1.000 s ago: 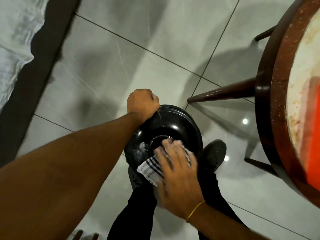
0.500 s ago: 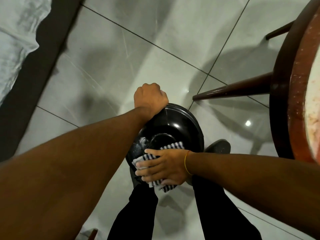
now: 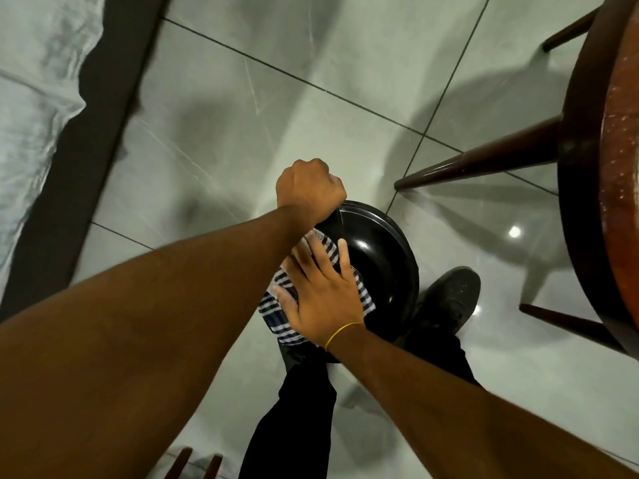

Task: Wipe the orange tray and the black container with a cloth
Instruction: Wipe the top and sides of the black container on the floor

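Observation:
The round black container [image 3: 383, 257] is held in the air above my legs and the tiled floor. My left hand [image 3: 309, 191] is a closed fist gripping its far rim. My right hand [image 3: 321, 295], with a yellow thread at the wrist, lies flat with fingers spread, pressing a black-and-white striped cloth [image 3: 276, 311] against the container's left inner side. The cloth hangs over the near rim. The orange tray is out of view.
A dark wooden round table [image 3: 587, 188] with splayed legs fills the right edge. A bed with a pale sheet [image 3: 34, 98] and dark frame runs along the left. My black shoe [image 3: 453, 299] stands on the glossy grey tiles [image 3: 242, 115] beneath the container.
My right hand has turned from lying across the container's near rim to pointing forward, sliding the cloth up its left side. My left fist has kept its grip on the rim.

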Tool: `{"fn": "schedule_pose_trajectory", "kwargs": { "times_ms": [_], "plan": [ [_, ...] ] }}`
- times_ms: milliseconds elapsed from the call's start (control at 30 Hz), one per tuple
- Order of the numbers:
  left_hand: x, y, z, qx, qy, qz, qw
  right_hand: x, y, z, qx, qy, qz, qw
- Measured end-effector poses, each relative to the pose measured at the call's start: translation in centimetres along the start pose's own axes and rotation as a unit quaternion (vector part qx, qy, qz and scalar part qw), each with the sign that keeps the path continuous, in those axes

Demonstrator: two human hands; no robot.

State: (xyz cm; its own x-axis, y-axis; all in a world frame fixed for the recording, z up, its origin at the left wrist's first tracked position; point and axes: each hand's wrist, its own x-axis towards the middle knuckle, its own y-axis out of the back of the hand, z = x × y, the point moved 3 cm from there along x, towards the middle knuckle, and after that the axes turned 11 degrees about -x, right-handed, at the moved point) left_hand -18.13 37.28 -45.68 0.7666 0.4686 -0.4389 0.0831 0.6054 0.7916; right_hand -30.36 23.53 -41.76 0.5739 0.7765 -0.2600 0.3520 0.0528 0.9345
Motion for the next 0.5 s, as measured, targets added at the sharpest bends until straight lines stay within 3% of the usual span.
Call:
{"fn": "schedule_pose_trajectory", "kwargs": {
  "times_ms": [100,233,300,400,500],
  "plan": [
    [0.1,0.0,0.2,0.008,-0.013,-0.017,1.000,0.2,-0.2,-0.2,0.012,0.031,0.026,0.999],
    [0.2,0.2,0.2,0.013,-0.042,-0.039,0.998,1.3,-0.4,-0.4,-0.027,0.244,0.024,0.969],
    [0.2,0.0,0.4,0.008,-0.074,-0.053,0.996,1.4,-0.7,-0.3,-0.069,0.358,-0.002,0.931],
    [0.2,-0.1,-0.1,0.006,-0.098,-0.050,0.994,-0.3,-1.7,0.1,-0.148,0.535,-0.030,0.831],
    [0.2,-0.3,-0.2,0.007,-0.124,-0.033,0.992,-1.4,-2.2,1.0,-0.209,0.618,-0.026,0.757]
  ]
}}
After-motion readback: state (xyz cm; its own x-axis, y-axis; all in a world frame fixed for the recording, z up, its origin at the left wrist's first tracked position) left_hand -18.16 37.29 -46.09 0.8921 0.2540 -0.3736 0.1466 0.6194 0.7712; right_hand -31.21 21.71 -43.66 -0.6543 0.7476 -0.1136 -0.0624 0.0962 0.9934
